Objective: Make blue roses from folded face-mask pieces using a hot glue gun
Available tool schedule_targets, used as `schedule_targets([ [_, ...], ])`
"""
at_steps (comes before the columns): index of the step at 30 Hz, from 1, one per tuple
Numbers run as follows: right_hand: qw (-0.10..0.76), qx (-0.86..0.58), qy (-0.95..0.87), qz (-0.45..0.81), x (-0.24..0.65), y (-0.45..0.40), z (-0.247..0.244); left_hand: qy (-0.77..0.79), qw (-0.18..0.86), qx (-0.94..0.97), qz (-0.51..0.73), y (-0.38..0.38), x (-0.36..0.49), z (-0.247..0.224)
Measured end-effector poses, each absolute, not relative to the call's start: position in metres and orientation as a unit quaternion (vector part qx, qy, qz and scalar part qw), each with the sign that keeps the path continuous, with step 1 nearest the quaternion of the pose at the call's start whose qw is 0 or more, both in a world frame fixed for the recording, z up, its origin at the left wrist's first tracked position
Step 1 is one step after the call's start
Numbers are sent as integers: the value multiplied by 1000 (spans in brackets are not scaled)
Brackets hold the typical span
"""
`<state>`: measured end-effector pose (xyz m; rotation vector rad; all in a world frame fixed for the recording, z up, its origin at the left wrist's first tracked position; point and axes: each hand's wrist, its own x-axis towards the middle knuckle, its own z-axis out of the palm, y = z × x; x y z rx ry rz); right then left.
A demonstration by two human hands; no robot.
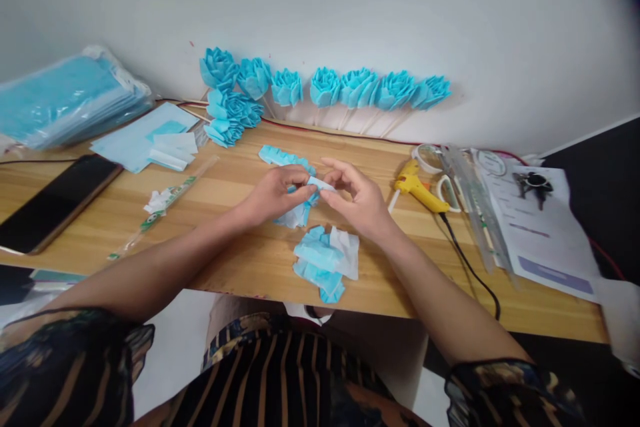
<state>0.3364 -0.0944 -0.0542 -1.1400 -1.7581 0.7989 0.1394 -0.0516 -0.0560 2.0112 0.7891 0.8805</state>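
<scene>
Between my two hands is a small folded strip of pale blue fabric (pixel 321 183), like mask material. My left hand (pixel 280 193) pinches its left end between thumb and forefinger. At the right end, the thumb and fingers of my right hand (pixel 353 197) are closed on the same strip. Beneath and behind my hands lies a row of blue folded petals (pixel 283 156), partly covered by my fingers. Nearer the table's front edge rests a loose pile of blue and white fabric pieces (pixel 323 260).
Blue fabric flowers on sticks (pixel 357 88) lean along the wall. At left are a bag of blue masks (pixel 75 97), flat blue sheets (pixel 145 137) and a phone (pixel 57 200). A yellow glue gun (pixel 420 188), tape roll (pixel 427 158), paper (pixel 545 233) and keys (pixel 534 185) lie right.
</scene>
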Motion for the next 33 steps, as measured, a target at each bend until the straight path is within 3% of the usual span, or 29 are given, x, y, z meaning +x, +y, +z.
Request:
schedule_targets([
  [19,494,-461,-628,387,338,-89,-63,301,428,777,349,-49,139,-61],
  [26,519,-524,-650,184,385,-72,-39,351,423,758,352,-48,136,-50],
  [29,437,-574,-690,65,417,-76,-16,352,414,752,374,-45,134,-51],
  [33,150,-662,-734,-18,450,-98,0,363,414,741,385,-43,134,-52],
])
